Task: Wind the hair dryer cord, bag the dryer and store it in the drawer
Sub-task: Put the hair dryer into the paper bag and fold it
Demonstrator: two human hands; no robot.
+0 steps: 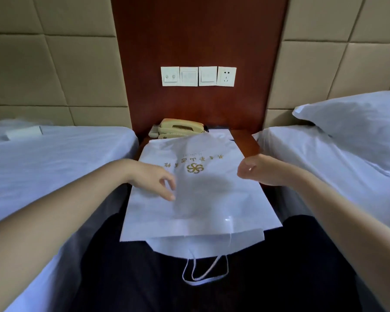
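**White bag flat on the nightstand, a hand at each side**

One white bag (203,199) lies flat on the wooden nightstand (245,140) between the two beds. Its near end hangs over the edge towards the person's dark lap (133,278). A gold logo (195,168) with a line of gold characters is printed on its upper face. A dim grey shape shows through the middle of the bag, but what is inside cannot be told. Two white cord handles (203,273) dangle from the near end.

The left hand (152,179) sits on the bag's left part with its fingers bent and a fingertip on the surface. Whether it pinches the material cannot be told. The right hand (257,170) is curled at the bag's right edge and grips it.

Behind the bag stands one beige telephone (180,128), just beside a white sheet (221,132). Four white wall plates (198,76) run in a row on the wood panel above.

The left bed (54,158) carries one small white item (24,132). The right bed (313,158) carries one pillow (358,122).
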